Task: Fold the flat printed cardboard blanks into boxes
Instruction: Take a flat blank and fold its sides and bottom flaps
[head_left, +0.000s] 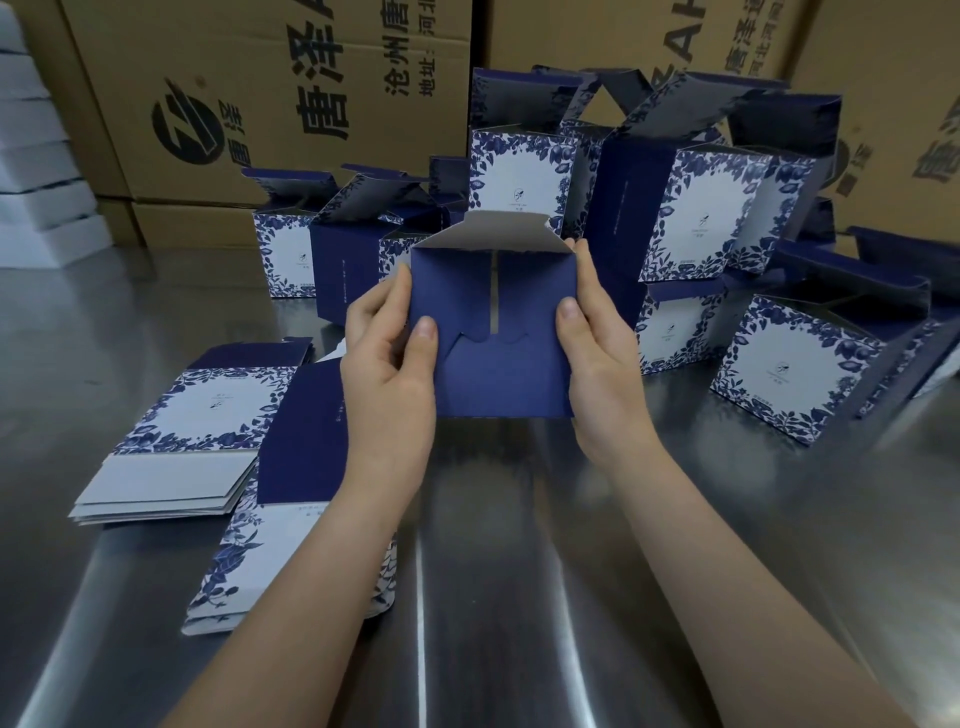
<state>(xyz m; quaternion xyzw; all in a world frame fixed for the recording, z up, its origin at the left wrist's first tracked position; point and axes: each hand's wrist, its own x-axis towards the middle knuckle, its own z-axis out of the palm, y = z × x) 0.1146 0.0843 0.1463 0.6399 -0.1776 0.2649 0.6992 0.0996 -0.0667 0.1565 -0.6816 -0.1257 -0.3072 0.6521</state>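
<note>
I hold a dark blue box up in the middle of the view, its interlocked bottom flaps facing me and a grey flap standing open at its far end. My left hand grips its left side, thumb pressed on the blue face. My right hand grips the right side, thumb on the face and fingers behind. Flat printed blanks lie stacked at the left, with a second stack of blanks partly under my left forearm. Several folded boxes with blue floral prints stand behind.
The work surface is a shiny steel table. Large brown shipping cartons wall off the back. More folded boxes lie tipped at the right. White stacked items sit at the far left.
</note>
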